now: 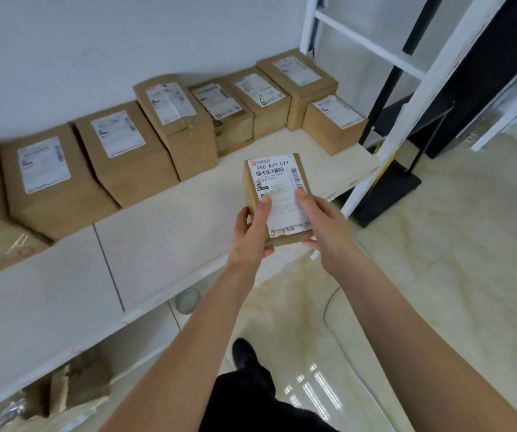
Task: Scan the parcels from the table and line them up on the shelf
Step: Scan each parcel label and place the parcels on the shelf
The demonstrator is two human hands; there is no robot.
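I hold a small brown cardboard parcel [279, 182] with a white shipping label facing up, above the front part of the white shelf board [170, 232]. My left hand [252, 232] grips its left side with the thumb on the label. On the parcel's right side my right hand [322, 226] holds it, thumb on top and fingers underneath. Along the back of the shelf, against the wall, stands a row of several labelled brown parcels [126, 151], reaching from the left edge to the right end [333, 123].
White shelf uprights [422, 85] rise at the right, beside a black stand [388, 194] on the glossy tiled floor. A lower shelf holds cardboard pieces [73, 391] and a round lid [187, 300]. My dark shoe [244, 353] is on the floor below.
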